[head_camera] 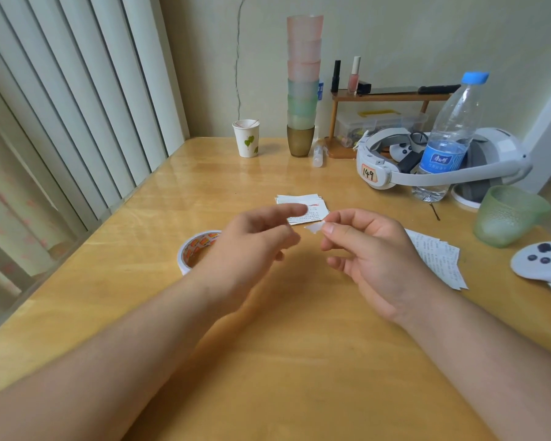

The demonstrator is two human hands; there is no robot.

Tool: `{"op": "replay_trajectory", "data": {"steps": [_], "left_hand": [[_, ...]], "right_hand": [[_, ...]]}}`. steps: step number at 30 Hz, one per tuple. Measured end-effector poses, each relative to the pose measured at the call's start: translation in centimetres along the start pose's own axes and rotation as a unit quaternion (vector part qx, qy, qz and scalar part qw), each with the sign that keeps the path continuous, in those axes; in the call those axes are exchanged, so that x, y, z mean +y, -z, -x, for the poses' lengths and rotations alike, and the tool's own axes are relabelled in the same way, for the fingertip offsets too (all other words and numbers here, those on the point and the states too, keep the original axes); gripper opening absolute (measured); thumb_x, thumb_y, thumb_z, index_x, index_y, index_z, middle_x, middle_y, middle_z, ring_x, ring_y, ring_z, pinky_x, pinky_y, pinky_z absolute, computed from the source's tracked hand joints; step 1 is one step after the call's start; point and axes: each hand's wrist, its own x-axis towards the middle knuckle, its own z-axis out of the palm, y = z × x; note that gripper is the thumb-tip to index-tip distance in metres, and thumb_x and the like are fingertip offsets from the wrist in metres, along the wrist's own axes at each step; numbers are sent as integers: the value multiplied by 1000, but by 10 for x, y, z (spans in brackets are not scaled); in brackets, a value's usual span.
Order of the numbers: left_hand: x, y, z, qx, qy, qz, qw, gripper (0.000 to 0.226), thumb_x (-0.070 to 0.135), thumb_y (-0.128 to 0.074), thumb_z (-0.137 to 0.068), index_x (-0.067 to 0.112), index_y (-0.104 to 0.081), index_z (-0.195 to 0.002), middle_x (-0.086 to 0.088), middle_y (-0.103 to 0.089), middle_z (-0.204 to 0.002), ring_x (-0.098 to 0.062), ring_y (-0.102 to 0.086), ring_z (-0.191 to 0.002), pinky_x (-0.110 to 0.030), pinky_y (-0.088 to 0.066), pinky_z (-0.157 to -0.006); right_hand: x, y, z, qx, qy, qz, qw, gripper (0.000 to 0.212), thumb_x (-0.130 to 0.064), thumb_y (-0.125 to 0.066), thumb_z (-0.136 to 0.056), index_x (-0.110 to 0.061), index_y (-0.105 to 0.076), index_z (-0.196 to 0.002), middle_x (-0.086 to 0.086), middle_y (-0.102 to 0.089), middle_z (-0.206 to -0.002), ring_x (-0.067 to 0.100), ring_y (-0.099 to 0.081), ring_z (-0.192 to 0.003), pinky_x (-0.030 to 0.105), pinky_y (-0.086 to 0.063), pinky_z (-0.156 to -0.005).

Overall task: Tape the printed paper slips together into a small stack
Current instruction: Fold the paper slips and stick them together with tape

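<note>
Single head view, angled forward-down, close over wooden table (299,345).

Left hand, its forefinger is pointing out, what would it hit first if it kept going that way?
Probably the small stack of slips: the left hand points its forefinger toward it, though height above the table is unclear.
</note>
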Motion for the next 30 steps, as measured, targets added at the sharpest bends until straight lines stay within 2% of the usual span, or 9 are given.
{"op": "replay_trajectory", "data": {"steps": [2, 5, 8, 12, 14, 20, 24, 30], "left_hand": [[-5, -16, 2, -37, 49, 124, 990, 31, 8, -66, -75, 21, -82, -99, 3, -59, -83, -10, -55, -75, -26, -43, -69], [-8, -25, 1, -34, 79, 200, 976, 24, 1, -66, -82, 20, -81, -81, 1, -61, -80, -13, -53, -74, -30, -39, -70], [-6, -22, -1, -14, 89, 230, 969, 30, -3, -60, -94, 17, -82, -92, 2, -63, -79, -11, -54, -72, -29, -39, -70], [-3, -20, 1, -15, 91, 226, 970, 27, 1, -61, -96, 15, -82, -107, 6, -62, -77, -8, -55, -72, -28, -40, -72], [-2, -20, 1, -13, 93, 225, 970, 25, 3, -64, -96, 16, -83, -104, 7, -62, -76, -8, -54, -72, -27, -41, -72], [-2, -20, 1, -16, 87, 223, 971, 13, 12, -73, -91, 19, -85, -90, 7, -61, -76, -8, -48, -72, -24, -41, -72], [-4, -19, 0, -7, 84, 207, 975, 9, 15, -75, -89, 17, -84, -89, 8, -63, -73, -7, -49, -71, -25, -41, -73], [-10, -19, -3, 35, 55, 157, 985, 11, 18, -74, -94, 16, -83, -87, 10, -63, -71, -5, -52, -69, -25, -43, -74]], "right_hand": [[-2, -1, 0, -11, -25, -64, 998, 15, -6, -69, -92, -18, -71, -84, 0, -63, -76, 14, -60, -75, 29, -48, -67], [-3, -2, -1, -11, -56, -109, 992, 13, -7, -69, -92, -19, -71, -87, 0, -66, -79, 13, -61, -75, 28, -48, -66], [0, -3, -2, -5, -70, -119, 990, 11, -8, -70, -91, -19, -71, -88, -3, -65, -77, 15, -61, -75, 27, -48, -64], [3, -3, -2, -10, -72, -120, 990, 10, -13, -75, -81, -20, -72, -87, -3, -65, -75, 16, -61, -75, 29, -47, -67], [3, -3, -2, -15, -73, -119, 990, 11, -15, -75, -76, -21, -73, -86, -4, -65, -75, 16, -61, -75, 30, -47, -69], [3, -5, -1, -11, -69, -101, 992, 12, -13, -74, -85, -25, -76, -83, -3, -66, -79, 14, -61, -72, 29, -47, -68], [4, -4, -1, -9, -57, -76, 995, 11, -21, -79, -74, -26, -78, -83, -1, -66, -84, 14, -61, -73, 30, -48, -69], [6, -5, -2, 64, -29, 5, 998, 4, -13, -81, -86, -17, -82, -88, 2, -68, -80, 13, -58, -68, 30, -49, -65]]}}
